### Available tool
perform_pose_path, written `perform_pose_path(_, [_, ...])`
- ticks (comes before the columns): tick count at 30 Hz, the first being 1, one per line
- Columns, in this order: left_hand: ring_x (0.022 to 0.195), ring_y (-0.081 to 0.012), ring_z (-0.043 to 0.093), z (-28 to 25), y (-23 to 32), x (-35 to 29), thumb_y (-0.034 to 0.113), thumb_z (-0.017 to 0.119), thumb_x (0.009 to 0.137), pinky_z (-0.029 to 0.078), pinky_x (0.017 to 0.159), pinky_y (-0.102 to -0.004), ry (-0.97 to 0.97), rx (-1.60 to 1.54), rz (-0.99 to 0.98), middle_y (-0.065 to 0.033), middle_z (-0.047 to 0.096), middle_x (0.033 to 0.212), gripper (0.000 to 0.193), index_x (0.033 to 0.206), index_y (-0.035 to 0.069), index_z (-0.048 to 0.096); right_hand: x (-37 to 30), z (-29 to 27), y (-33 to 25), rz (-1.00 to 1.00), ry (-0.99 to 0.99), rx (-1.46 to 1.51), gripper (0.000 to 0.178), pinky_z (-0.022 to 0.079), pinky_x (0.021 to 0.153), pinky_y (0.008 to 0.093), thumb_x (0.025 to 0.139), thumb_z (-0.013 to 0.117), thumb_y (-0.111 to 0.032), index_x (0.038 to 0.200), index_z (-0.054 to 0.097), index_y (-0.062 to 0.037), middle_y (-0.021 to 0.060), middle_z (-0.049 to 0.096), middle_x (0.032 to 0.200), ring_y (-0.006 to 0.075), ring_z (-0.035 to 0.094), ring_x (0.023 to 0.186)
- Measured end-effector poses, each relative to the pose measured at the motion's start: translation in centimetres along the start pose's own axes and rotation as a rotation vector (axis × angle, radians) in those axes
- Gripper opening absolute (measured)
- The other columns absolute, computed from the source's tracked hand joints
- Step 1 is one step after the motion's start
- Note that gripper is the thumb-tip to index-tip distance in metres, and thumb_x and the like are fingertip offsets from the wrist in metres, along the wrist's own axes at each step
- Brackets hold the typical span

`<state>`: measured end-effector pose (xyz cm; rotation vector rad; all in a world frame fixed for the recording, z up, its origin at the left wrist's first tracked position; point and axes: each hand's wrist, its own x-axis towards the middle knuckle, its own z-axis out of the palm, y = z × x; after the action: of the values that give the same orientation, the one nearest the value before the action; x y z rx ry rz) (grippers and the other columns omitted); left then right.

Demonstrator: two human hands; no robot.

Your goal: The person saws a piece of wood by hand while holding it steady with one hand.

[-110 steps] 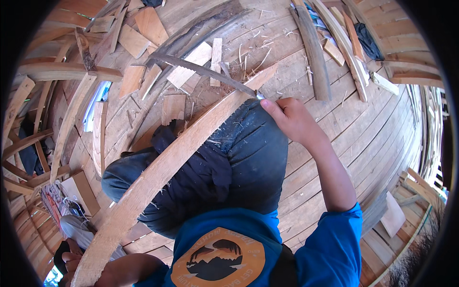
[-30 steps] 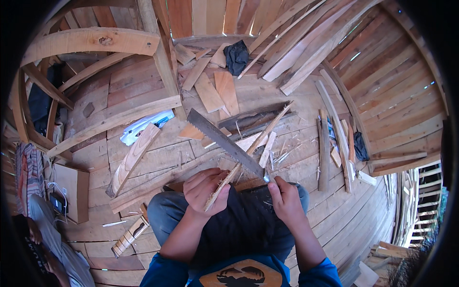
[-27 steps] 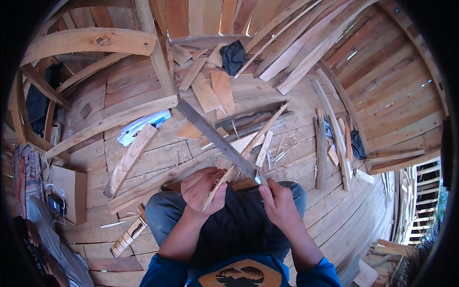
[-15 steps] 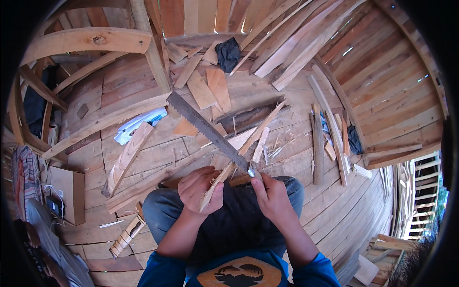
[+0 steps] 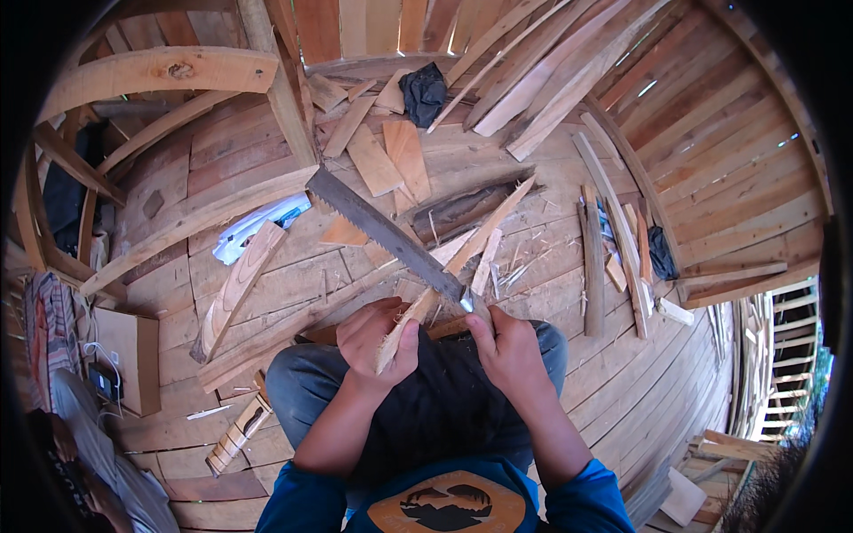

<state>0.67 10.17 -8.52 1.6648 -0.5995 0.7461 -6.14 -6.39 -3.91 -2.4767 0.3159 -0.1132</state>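
My left hand (image 5: 362, 342) is closed around the near end of a thin, rough strip of wood (image 5: 487, 233), which slants away to the right. A long toothed handsaw (image 5: 378, 226) lies across the top of this strip, its tip pointing to the far left. At the saw's near end, by a shiny metal collar, my right hand (image 5: 508, 354) grips it with the thumb on top. The saw's handle is mostly hidden inside my fist. Both hands are above my lap, and the blade appears to touch the strip.
Behind the strip lies a dark hollowed timber (image 5: 471, 211) among wood shavings (image 5: 520, 271). A grained plank (image 5: 242, 284) and a sheathed tool (image 5: 238, 435) rest to the left. Long boards (image 5: 551, 80) lean at the back; a cardboard box (image 5: 129, 360) stands beside a seated person (image 5: 107, 453).
The saw and my right hand have shifted slightly toward the far left along the blade's line. The strip stays in my left hand, its far end slightly farther away.
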Motion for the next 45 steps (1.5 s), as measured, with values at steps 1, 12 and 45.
perform_pose_path(1, [0.066, -0.0302, 0.068, 0.0, 0.0, -0.1, 0.007, 0.067, 0.079, 0.053, 0.060, -0.0329, -0.014, -0.004, 0.017, -0.0149, 0.066, 0.071, 0.013, 0.074, -0.004, 0.064, -0.1, -0.2, -0.2, -0.012, -0.009, 0.005, 0.047, 0.046, 0.054, 0.0513, 0.091, 0.059, -0.042, 0.074, 0.055, 0.0012, 0.0267, 0.055, 0.060, 0.0470, 0.059, 0.064])
perform_pose_path(12, [0.067, -0.0274, 0.067, 1.0, 0.1, -0.2, 0.007, 0.071, 0.077, 0.055, 0.062, -0.0328, -0.062, 0.027, 0.137, -0.0117, 0.066, 0.072, 0.011, 0.079, -0.002, 0.065, 0.6, 0.0, 2.7, -0.015, 0.103, -0.290, 0.051, 0.049, 0.053, 0.0488, 0.088, 0.059, -0.050, 0.079, 0.058, 0.0002, 0.0225, 0.058, 0.058, 0.0426, 0.061, 0.061])
perform_pose_path(45, [0.065, -0.0231, 0.064, -4.0, 14.8, 0.3, 0.046, 0.061, 0.088, 0.047, 0.061, -0.0288, 0.023, -0.012, -0.127, -0.0135, 0.065, 0.069, 0.050, 0.073, -0.002, 0.061, -10.4, -8.4, 1.0, -0.127, -0.089, 0.304, 0.050, 0.046, 0.055, 0.0468, 0.087, 0.061, -0.050, 0.080, 0.057, -0.0003, 0.0204, 0.056, 0.061, 0.0408, 0.060, 0.062])
